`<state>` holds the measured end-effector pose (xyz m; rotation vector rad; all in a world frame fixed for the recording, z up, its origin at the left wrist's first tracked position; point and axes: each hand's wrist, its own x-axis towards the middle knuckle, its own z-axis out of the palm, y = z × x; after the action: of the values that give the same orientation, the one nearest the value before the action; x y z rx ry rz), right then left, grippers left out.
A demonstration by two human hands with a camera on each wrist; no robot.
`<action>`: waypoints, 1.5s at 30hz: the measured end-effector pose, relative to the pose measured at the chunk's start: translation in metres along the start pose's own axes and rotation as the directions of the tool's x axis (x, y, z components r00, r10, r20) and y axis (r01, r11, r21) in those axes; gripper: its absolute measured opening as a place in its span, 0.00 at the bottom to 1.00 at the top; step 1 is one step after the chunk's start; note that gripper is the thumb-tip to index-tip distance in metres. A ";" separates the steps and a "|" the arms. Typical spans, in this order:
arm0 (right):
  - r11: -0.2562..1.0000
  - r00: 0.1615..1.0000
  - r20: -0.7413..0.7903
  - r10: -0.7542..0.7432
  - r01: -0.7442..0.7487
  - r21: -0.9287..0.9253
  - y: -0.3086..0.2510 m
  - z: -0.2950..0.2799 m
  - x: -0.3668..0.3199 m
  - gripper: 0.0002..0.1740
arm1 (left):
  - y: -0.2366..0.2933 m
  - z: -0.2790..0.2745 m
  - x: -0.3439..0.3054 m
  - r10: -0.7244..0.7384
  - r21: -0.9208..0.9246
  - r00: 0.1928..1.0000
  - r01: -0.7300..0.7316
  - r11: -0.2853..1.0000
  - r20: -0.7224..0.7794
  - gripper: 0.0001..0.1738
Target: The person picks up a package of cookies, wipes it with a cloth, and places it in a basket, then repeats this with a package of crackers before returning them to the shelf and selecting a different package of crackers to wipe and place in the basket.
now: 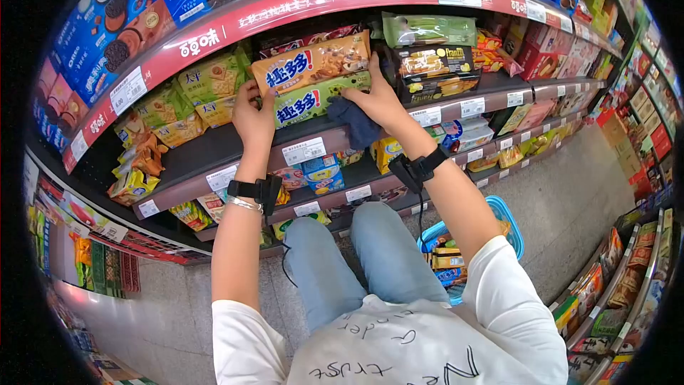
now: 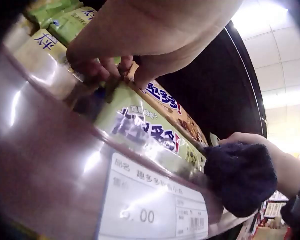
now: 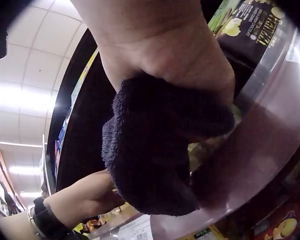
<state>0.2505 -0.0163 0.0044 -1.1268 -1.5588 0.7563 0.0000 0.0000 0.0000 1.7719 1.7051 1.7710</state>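
Note:
An orange cookie pack (image 1: 311,63) lies on the shelf, above and behind a green cookie pack (image 1: 320,98) with the same blue lettering. My left hand (image 1: 254,115) grips the orange pack's left end, its fingertips bent at the corner where both packs meet. At the other end, my right hand (image 1: 377,102) has its fingers along the orange pack's side and its thumb over the green pack. A dark blue cloth (image 1: 352,122) is held in the right palm and hangs over the shelf lip. In the right wrist view the cloth (image 3: 150,145) hides most of the right fingers.
Green and yellow cracker packs (image 1: 206,80) stand left of the hands. Dark Franzzi boxes (image 1: 436,63) are stacked to the right. A red shelf edge (image 1: 342,1) overhangs above. A blue basket (image 1: 507,222) with several packs stands on the floor beside the right knee.

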 end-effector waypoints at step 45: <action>0.970 0.965 -0.113 -0.237 0.228 -0.082 -0.024 -0.054 -0.172 0.08 | 0.101 0.000 -0.142 0.020 -0.281 0.960 0.061 0.958 0.278 0.16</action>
<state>0.3013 -0.1883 -0.0226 -0.9978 -1.5886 0.4713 0.1044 -0.1392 -0.0154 1.7660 1.2803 1.5736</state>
